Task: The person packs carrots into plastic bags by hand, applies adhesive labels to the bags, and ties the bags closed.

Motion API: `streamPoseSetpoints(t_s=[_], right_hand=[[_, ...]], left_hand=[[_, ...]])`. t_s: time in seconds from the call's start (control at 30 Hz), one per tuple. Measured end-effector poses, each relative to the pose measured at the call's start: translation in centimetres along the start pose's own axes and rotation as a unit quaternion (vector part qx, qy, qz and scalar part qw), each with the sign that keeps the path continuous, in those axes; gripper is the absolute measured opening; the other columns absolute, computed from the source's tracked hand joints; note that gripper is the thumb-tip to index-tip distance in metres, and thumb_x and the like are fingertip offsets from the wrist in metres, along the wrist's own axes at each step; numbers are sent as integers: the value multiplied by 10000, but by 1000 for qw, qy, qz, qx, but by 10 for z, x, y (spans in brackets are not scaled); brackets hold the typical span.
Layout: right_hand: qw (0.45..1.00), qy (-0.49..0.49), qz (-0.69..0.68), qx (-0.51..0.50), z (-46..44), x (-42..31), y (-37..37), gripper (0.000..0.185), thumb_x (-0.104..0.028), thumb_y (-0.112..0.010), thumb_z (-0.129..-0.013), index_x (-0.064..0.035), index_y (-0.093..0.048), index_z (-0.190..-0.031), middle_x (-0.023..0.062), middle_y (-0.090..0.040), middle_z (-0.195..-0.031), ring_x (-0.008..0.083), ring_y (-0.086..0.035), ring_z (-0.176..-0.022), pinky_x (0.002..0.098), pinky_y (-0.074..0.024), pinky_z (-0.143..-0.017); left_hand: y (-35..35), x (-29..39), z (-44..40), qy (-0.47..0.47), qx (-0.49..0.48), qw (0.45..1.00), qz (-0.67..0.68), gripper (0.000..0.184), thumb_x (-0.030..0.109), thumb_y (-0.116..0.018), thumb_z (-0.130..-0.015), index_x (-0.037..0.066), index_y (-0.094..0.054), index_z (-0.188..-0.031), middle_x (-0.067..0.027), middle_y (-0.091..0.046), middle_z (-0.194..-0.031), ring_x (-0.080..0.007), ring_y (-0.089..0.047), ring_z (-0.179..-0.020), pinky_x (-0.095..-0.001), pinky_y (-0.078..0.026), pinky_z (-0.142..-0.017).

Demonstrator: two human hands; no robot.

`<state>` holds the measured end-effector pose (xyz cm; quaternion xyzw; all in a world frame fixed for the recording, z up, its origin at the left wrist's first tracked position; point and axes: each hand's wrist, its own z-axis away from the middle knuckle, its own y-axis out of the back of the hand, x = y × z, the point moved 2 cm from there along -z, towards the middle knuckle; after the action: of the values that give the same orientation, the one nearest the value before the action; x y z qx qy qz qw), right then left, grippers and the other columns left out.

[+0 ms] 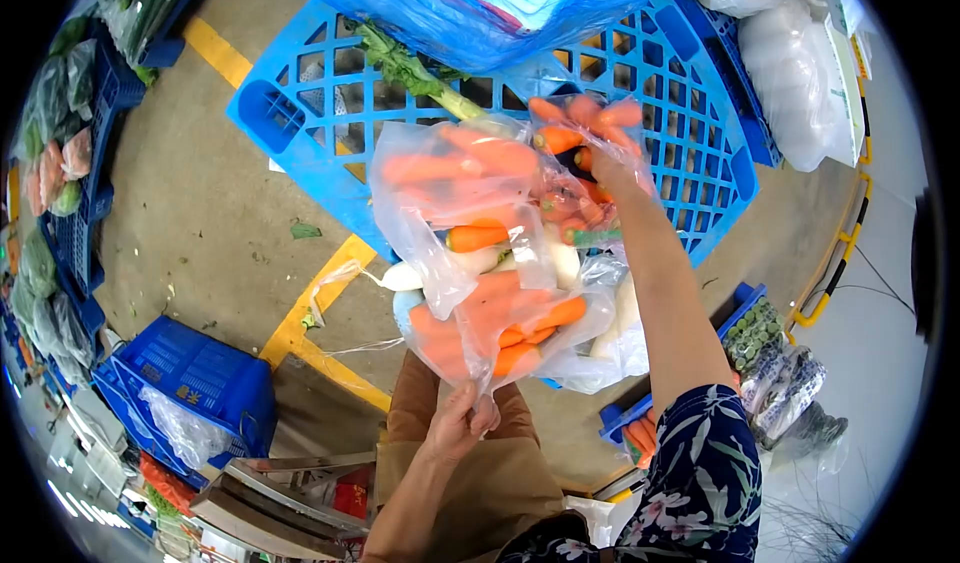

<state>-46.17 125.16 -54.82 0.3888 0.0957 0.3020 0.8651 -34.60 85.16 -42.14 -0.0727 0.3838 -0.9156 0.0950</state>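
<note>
The person's left forearm [412, 503] is bare and slants up from the bottom of the view. The left hand [462, 424] is on the body's side of the pallet's [335, 206] near edge, in front of the lap, with the back of the wrist showing. It is closed, thumb and fingers drawn together in a tight grip. The right arm [672, 283] stretches much farther forward, bare below the short sleeve [700, 463], and crosses above the near edge toward the middle of the pallet. The right hand [608, 168] points away from the body, its fingers partly hidden, so their exact bend cannot be told.
</note>
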Motion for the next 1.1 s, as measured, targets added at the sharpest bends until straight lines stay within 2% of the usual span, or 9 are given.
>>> streamPoseSetpoints(t_s=[0.13,0.3,0.43,0.53,0.6,0.77,0.97,1.07,1.1], right_hand=[[987,47,-132,82,26,-5,-11,300,-270,-452,-915,-128,-623,-1116,128,-656,-1025,269,-633,-959,392,-494,-803],[954,171,242,54,-74,23,-113,254,-215,-504,-869,-93,-619,-1060,152,-651,-972,287,-639,-939,440,-504,-794],[947,216,219,88,-63,23,-111,236,-179,-460,-885,-72,-609,-1035,168,-650,-963,310,-647,-889,414,-526,-746],[978,179,85,70,-67,40,-112,210,-142,-510,-845,-68,-603,-1017,160,-641,-979,320,-630,-932,409,-521,-748],[963,222,147,32,-27,31,-69,337,-96,-571,-789,-76,-564,-1125,161,-621,-1039,333,-626,-944,448,-512,-742],[914,340,137,174,88,-12,-16,571,-21,-620,-702,-127,-500,-1250,145,-607,-1048,343,-626,-882,427,-517,-703],[874,364,-201,252,230,10,29,657,77,-672,-653,-93,-487,-1260,174,-603,-1064,297,-626,-901,376,-533,-757],[876,241,-387,156,293,30,31,629,110,-684,-697,-31,-462,-1269,143,-603,-1099,219,-613,-957,338,-525,-786],[868,178,-458,75,302,43,19,614,100,-686,-719,-13,-451,-1274,119,-600,-1106,193,-605,-959,323,-532,-766]], left_hand=[[-5,5,6,11,30,999,-6,315,385,-315,-997,114,-456,-922,8,-374,-522,-145,-356,-513,-288,-332,-556],[1,6,3,-6,4,1000,-6,336,396,-321,-993,90,-461,-988,10,-376,-528,-133,-354,-516,-284,-336,-561],[4,7,8,5,27,1000,-2,330,385,-337,-992,80,-455,-1039,7,-376,-519,-128,-349,-498,-288,-338,-556],[4,2,8,4,35,999,-3,318,379,-347,-991,84,-460,-1025,6,-371,-515,-130,-351,-496,-287,-341,-562],[3,0,10,-8,53,999,7,310,370,-343,-993,86,-465,-1020,6,-368,-514,-134,-355,-502,-290,-343,-568],[-2,8,6,-49,83,995,1,367,394,-357,-989,77,-502,-873,-10,-426,-527,-137,-405,-530,-287,-376,-580],[6,11,0,-41,74,993,78,337,390,-334,-998,121,-512,-901,10,-354,-559,-129,-364,-556,-293,-353,-637],[7,9,-5,-50,70,990,111,318,368,-347,-1001,113,-508,-902,17,-366,-576,-127,-365,-560,-285,-347,-614],[6,9,-1,-61,92,994,13,316,360,-347,-1002,106,-509,-905,18,-375,-579,-125,-366,-556,-280,-346,-597]])
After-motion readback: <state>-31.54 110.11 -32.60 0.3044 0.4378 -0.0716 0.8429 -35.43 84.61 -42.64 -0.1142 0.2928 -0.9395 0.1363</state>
